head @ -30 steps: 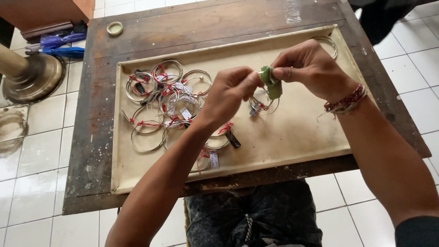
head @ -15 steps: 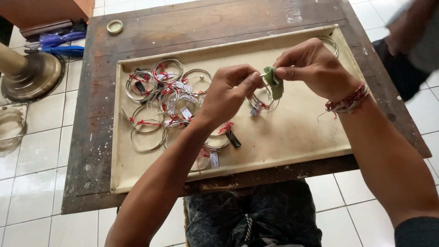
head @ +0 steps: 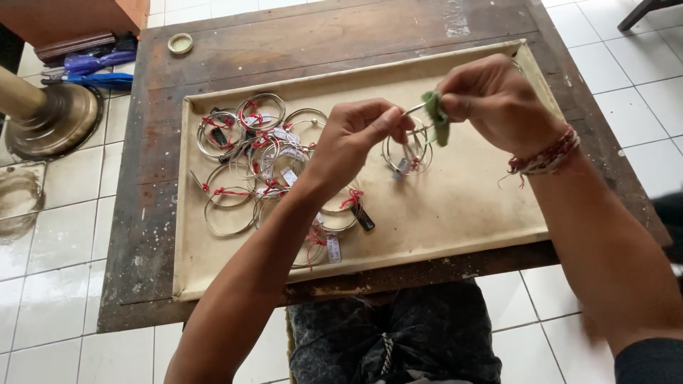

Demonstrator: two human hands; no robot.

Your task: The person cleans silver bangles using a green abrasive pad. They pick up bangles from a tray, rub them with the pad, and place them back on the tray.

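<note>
The left hand (head: 359, 139) is pinched shut on a thin silver ring (head: 414, 110), with the thumb and first finger squeezing one end of it. The right hand (head: 494, 99) is closed on a small green cloth (head: 435, 117), and the cloth is folded around the ring right next to the left fingertips. Both hands are held up in the air, above a flat tan tray (head: 455, 220) that sits on a dark wooden tabletop (head: 320, 43). It looks like the ring is being rubbed clean. To do this well, the left hand should hold the ring firm but soft, so the thin metal does not bend. The right hand should keep the cloth wrapped all the way around the metal and slide it along bit by bit. Turning the ring a little at a time would let the cloth reach every part. Below the right hand lies another ring (head: 407, 153) with a small tag. To the left of the left hand, on the tray, lies a pile of rings (head: 256, 149) tied with red thread. Keeping the hands over the tray is smart, so a dropped ring lands there and not on the white tile floor (head: 57, 235).
</note>
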